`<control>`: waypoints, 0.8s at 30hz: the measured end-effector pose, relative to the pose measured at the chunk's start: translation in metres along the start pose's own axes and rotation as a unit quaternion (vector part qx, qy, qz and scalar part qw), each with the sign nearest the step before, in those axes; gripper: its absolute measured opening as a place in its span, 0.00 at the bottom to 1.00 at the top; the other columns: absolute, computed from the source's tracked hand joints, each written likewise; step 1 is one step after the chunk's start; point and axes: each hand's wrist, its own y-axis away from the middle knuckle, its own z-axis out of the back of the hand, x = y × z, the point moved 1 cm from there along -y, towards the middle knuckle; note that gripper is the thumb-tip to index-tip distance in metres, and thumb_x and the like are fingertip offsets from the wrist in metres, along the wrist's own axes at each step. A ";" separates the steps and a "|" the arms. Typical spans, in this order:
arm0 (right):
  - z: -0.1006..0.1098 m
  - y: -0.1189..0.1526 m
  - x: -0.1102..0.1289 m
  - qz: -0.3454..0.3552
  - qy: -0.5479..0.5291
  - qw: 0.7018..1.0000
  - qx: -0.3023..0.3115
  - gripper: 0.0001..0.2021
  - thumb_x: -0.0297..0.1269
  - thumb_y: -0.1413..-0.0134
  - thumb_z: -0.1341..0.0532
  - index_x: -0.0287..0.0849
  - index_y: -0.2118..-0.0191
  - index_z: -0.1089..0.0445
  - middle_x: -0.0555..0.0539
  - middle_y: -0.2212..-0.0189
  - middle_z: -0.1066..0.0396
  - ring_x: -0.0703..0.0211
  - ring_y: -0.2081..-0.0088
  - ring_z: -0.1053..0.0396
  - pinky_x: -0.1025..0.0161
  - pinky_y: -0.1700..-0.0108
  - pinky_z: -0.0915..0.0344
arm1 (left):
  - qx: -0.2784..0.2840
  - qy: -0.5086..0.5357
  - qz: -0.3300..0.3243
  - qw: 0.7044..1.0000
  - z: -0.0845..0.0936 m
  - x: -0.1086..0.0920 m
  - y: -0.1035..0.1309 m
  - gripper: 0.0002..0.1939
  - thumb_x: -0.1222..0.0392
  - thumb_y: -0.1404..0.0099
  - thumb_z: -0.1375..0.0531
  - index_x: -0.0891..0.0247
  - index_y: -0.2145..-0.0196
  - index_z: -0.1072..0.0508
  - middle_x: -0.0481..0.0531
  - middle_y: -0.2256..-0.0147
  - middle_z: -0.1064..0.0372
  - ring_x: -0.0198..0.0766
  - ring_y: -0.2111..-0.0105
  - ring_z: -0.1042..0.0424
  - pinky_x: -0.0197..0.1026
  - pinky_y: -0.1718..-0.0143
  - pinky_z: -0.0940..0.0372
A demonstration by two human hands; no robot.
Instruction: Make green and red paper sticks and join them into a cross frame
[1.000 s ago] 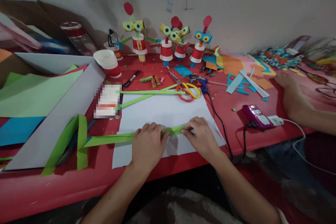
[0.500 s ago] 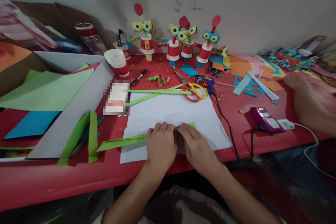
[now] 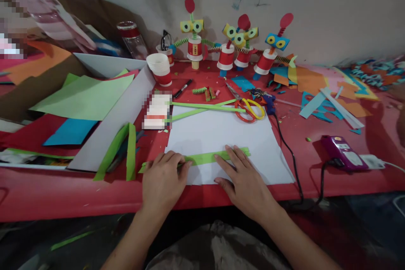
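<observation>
A long green paper strip [image 3: 204,159] lies across a stack of white paper [image 3: 218,126]. Over its left part, my left hand [image 3: 165,177] is closed, thumb and fingers pinched on the strip. My right hand [image 3: 238,173] rests flat with fingers spread over the strip's right part, pressing it to the paper. Two narrower green strips [image 3: 209,107] cross at the top edge of the white stack. Beside them lie scissors [image 3: 249,109] with red and yellow handles, tips pointing away to the upper left.
Several paper-cup figures [image 3: 195,48] stand along the wall. At left are a box of coloured paper [image 3: 109,122], folded green strips [image 3: 130,152] and stacked paper cups [image 3: 163,78]. A purple device [image 3: 343,152] with cables sits right; paper scraps [image 3: 316,105] lie behind it.
My hands have moved apart: the left slid left along the strip, and the right opened and flattened onto it. The view has turned left, and a person's arm at the right has left it.
</observation>
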 end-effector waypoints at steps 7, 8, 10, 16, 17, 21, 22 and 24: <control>-0.003 -0.001 -0.003 0.015 0.039 0.999 -0.001 0.25 0.45 0.37 0.47 0.45 0.37 0.40 0.36 0.35 0.46 0.40 0.34 0.51 0.41 0.39 0.41 | -0.056 0.035 0.035 0.997 0.003 0.057 0.016 0.13 0.51 0.35 0.46 0.60 0.74 0.32 0.52 0.71 0.30 0.46 0.66 0.32 0.45 0.64 0.42; -0.004 -0.001 -0.003 0.019 0.044 0.999 -0.004 0.24 0.45 0.37 0.47 0.44 0.37 0.40 0.36 0.35 0.46 0.40 0.34 0.51 0.41 0.39 0.41 | -0.066 0.051 0.030 0.996 0.003 0.063 0.018 0.14 0.51 0.34 0.46 0.60 0.74 0.33 0.52 0.71 0.31 0.45 0.67 0.33 0.45 0.63 0.41; -0.005 -0.001 -0.004 0.024 0.053 0.998 -0.009 0.24 0.45 0.37 0.47 0.44 0.37 0.40 0.36 0.35 0.46 0.40 0.34 0.51 0.41 0.39 0.41 | -0.085 0.078 0.024 0.993 0.002 0.073 0.021 0.15 0.50 0.34 0.47 0.60 0.75 0.34 0.51 0.73 0.32 0.43 0.70 0.34 0.45 0.63 0.40; -0.009 0.000 -0.006 0.041 0.077 0.996 -0.017 0.25 0.45 0.37 0.47 0.44 0.37 0.40 0.36 0.35 0.46 0.40 0.35 0.50 0.42 0.40 0.40 | -0.088 0.175 0.014 0.981 0.003 0.086 0.029 0.10 0.51 0.38 0.41 0.60 0.71 0.30 0.50 0.68 0.31 0.41 0.67 0.31 0.42 0.63 0.36; -0.009 0.000 -0.006 0.043 0.079 0.996 -0.019 0.25 0.46 0.37 0.47 0.43 0.37 0.40 0.36 0.35 0.46 0.39 0.35 0.50 0.41 0.40 0.40 | -0.091 0.185 0.014 0.978 0.002 0.087 0.029 0.09 0.52 0.40 0.39 0.60 0.70 0.29 0.51 0.66 0.31 0.41 0.65 0.30 0.42 0.63 0.35; -0.012 0.000 -0.007 0.049 0.083 0.995 -0.023 0.25 0.45 0.36 0.48 0.42 0.38 0.40 0.36 0.35 0.47 0.39 0.34 0.51 0.41 0.40 0.41 | -0.115 0.196 0.021 0.974 -0.001 0.089 0.030 0.06 0.58 0.37 0.42 0.60 0.71 0.28 0.51 0.65 0.32 0.40 0.63 0.30 0.42 0.60 0.34; -0.012 0.000 -0.008 0.050 0.083 0.995 -0.024 0.25 0.45 0.36 0.49 0.42 0.38 0.39 0.36 0.35 0.47 0.39 0.34 0.51 0.41 0.40 0.41 | -0.121 0.192 0.021 0.974 -0.002 0.089 0.030 0.07 0.58 0.36 0.43 0.60 0.71 0.28 0.51 0.66 0.33 0.40 0.63 0.30 0.42 0.60 0.34; -0.013 0.000 -0.008 0.053 0.083 0.995 -0.027 0.25 0.45 0.36 0.48 0.42 0.38 0.39 0.35 0.35 0.48 0.39 0.34 0.52 0.41 0.39 0.42 | -0.124 0.183 0.011 0.975 -0.001 0.089 0.029 0.06 0.58 0.37 0.42 0.61 0.69 0.27 0.52 0.64 0.33 0.40 0.62 0.30 0.43 0.59 0.33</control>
